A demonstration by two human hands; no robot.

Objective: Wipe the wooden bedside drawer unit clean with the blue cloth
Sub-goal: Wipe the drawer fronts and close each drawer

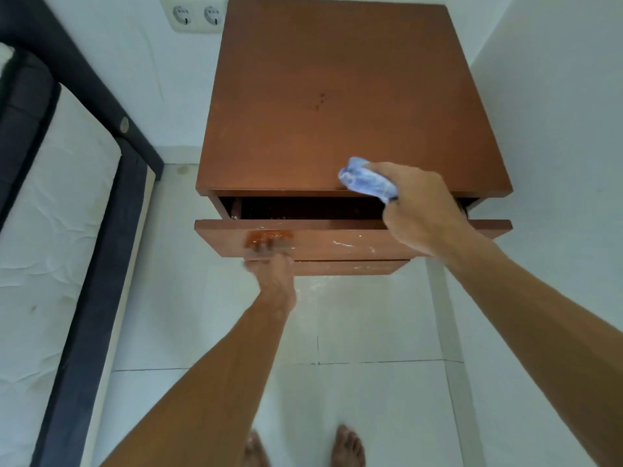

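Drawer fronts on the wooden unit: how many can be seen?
2. The upper drawer is pulled partly open, left hand at its lower edge; the lower drawer shows just beneath. More may be hidden below.

left hand (273, 272) fingers blurred, drawer (303, 242) interior dark, bed (50, 230) cropped

Place: home bedroom
Signs: bed (60, 230), bedside drawer unit (337, 96), wall sockets (197, 15), tiled floor (371, 399)
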